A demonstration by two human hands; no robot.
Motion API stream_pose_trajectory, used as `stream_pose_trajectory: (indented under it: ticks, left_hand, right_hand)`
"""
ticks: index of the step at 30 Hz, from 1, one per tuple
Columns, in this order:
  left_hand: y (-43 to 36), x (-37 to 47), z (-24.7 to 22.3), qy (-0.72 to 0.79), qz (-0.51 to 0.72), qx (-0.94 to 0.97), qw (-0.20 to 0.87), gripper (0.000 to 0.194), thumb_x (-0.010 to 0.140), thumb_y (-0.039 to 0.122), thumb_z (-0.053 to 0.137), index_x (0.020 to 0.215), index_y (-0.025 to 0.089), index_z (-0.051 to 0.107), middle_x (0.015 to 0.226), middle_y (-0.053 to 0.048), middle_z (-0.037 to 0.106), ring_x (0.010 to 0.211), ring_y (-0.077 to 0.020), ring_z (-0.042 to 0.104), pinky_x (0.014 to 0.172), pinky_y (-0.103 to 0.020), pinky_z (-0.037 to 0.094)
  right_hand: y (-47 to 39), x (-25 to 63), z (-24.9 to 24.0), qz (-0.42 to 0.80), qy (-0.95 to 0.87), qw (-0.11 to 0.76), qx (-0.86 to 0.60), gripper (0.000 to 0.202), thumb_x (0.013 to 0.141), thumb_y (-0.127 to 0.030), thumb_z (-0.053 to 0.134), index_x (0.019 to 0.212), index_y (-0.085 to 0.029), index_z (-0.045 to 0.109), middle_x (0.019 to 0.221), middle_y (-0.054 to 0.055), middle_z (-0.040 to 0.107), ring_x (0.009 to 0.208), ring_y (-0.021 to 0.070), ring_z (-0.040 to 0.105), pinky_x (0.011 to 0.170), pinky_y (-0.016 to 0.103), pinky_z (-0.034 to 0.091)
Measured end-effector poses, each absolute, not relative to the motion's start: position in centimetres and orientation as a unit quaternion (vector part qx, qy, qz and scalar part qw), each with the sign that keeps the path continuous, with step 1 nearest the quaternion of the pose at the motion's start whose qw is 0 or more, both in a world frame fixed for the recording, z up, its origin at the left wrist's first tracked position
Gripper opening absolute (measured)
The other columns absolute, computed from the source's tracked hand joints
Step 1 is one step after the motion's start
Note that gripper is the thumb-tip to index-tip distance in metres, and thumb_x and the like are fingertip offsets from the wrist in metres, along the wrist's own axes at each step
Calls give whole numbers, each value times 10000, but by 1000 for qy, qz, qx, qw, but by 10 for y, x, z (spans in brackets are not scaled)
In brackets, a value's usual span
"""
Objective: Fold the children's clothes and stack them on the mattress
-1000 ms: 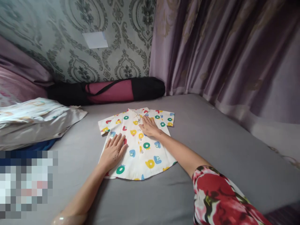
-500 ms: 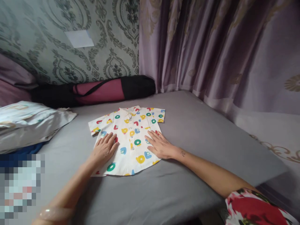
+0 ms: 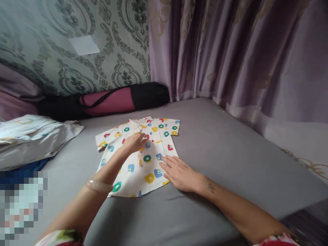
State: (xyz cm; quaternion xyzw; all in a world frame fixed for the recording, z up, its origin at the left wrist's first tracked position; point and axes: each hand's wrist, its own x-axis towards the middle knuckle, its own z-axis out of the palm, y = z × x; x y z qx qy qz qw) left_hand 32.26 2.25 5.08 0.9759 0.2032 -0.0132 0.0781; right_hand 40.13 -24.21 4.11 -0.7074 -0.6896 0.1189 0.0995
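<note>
A small white short-sleeved shirt (image 3: 133, 177) with colourful letter prints lies spread face up on the grey bed sheet, its collar pointing away from me. My left hand (image 3: 135, 141) is over the upper chest beside the button placket, fingers loosely bent and apart, with nothing visible in them. Its palm side is hidden. My right hand (image 3: 179, 172) rests open and flat, fingertips on the shirt's lower right part and the heel of the hand over the sheet.
Folded light clothes (image 3: 38, 136) lie on the left, with dark blue cloth (image 3: 28, 167) under them. A long black and maroon bag (image 3: 110, 100) lies along the patterned wall. Purple curtains (image 3: 194, 51) hang at the right of the grey bed (image 3: 225, 150).
My left hand has moved up and right, from the shirt's lower left side to its upper middle. My right hand has slid slightly toward me, near the lower right edge.
</note>
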Motion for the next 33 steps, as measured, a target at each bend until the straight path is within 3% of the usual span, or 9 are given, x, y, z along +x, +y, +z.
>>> stream_pose_trajectory:
  ticks: [5,10,14,19,25,33]
  left_hand:
    - [-3,390,48,171,-5,977,129,262,912,275,469,1082,210,658,1130,-103,673,1052,-243,619,895,-322,456]
    - [-27,456,48,182,13,959,215,231,888,244,536,1064,176,669,1081,-120,692,1029,-240,628,863,-282,452]
    - [-38,492,45,198,20,954,226,326,873,352,593,1104,129,648,1110,-156,673,1047,-257,624,861,-284,448]
    - [-46,508,38,253,13,945,205,536,756,467,709,1131,96,620,1196,-204,610,1111,-301,594,867,-304,452]
    - [-51,513,31,272,40,935,225,334,849,307,608,1103,91,634,1233,-220,586,1150,-292,571,907,-321,439]
    - [-47,517,30,305,71,903,294,188,795,128,594,956,122,690,1156,-206,648,1126,-302,593,899,-345,451]
  right_hand:
    - [-250,403,49,102,-689,140,-704,266,988,-247,404,1135,-195,619,1226,87,624,1145,204,546,990,330,413]
    - [-247,406,53,120,-623,178,-752,272,1000,-277,375,971,-231,642,958,23,680,909,164,622,778,262,424]
    - [-242,419,47,91,-489,194,-845,261,989,-255,373,917,-232,623,940,13,688,856,155,646,697,259,387]
    - [-241,432,41,104,-393,133,-904,211,963,-286,419,894,-211,604,928,60,702,872,207,668,667,285,374]
    - [-239,425,40,136,-386,114,-905,169,945,-290,465,924,-192,601,966,88,700,921,240,670,685,303,385]
    - [-242,422,37,115,-408,125,-897,134,952,-235,443,903,-219,567,1008,58,672,912,205,657,666,282,365]
